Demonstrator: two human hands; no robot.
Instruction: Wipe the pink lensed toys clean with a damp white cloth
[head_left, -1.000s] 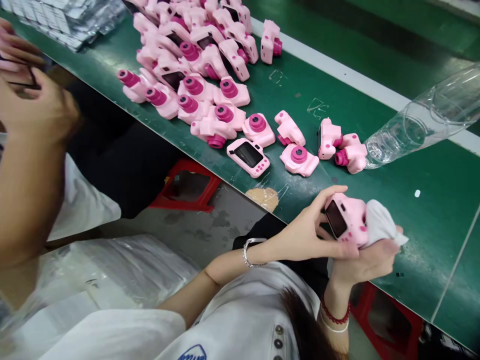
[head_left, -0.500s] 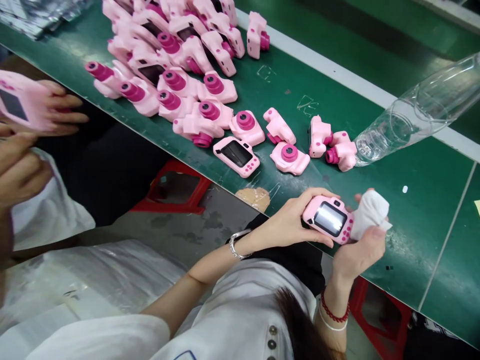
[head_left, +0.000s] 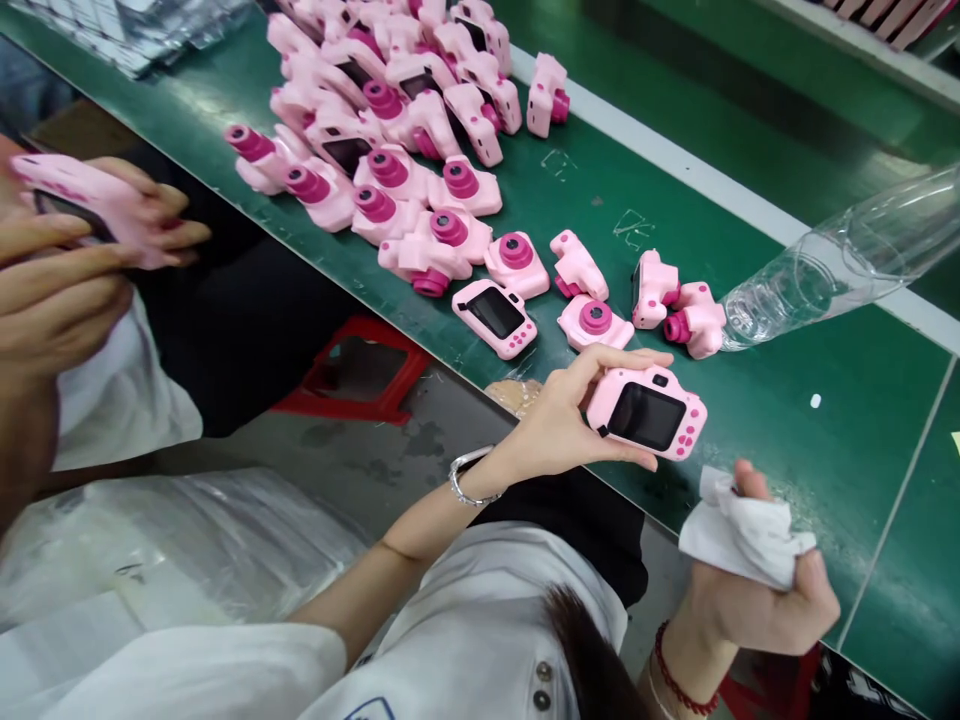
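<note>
My left hand (head_left: pixel 564 415) grips a pink toy camera (head_left: pixel 646 414) by its left end, with the dark screen and the magenta buttons facing up. Lower right, my right hand (head_left: pixel 765 600) is closed on a crumpled white cloth (head_left: pixel 742 530), apart from the camera. Just beyond my left hand lie another pink toy camera (head_left: pixel 598 321) with its lens up and one with its screen up (head_left: pixel 495 318). The palm side of my right hand is partly covered by the cloth.
A large pile of pink toy cameras (head_left: pixel 390 110) covers the far left of the green table (head_left: pixel 847 480). A clear plastic bottle (head_left: pixel 832 260) lies slanted at the right. At left, a co-worker's hands (head_left: pixel 67 290) hold another pink camera (head_left: pixel 112 205). A red stool (head_left: pixel 360 375) stands below.
My right hand has drawn the cloth away from the camera, down and to the right. My left hand still holds the camera, now slightly higher. The co-worker's camera has tilted.
</note>
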